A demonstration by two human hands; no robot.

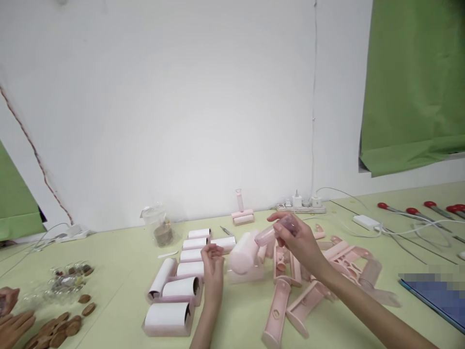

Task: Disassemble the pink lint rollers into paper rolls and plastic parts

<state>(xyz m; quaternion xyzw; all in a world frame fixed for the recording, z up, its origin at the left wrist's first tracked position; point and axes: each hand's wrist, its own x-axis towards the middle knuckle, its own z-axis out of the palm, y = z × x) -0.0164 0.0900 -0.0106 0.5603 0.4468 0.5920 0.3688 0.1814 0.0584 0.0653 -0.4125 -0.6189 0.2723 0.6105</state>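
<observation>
My right hand (290, 230) is closed around a translucent pink lint roller handle (264, 236), raised above a heap of pink plastic roller frames (278, 310). My left hand (213, 261) hovers beside the white rolls, its fingers loosely bent and nothing visible in them. Between the hands lies a translucent pink cover (244, 254) with a clear, box-like piece under it. White adhesive rolls in pink holders (169, 317) stand in a row left of my left hand. Another white roll (224, 244) lies just beyond its fingertips.
An assembled pink lint roller (242, 215) stands by the wall, near a power strip (301, 208). A bag-lined tub (162, 230) is at the back left. Another person's hands (14, 320) are beside brown discs (54, 332). Red-handled tools (410, 212) and a phone (434, 300) lie right.
</observation>
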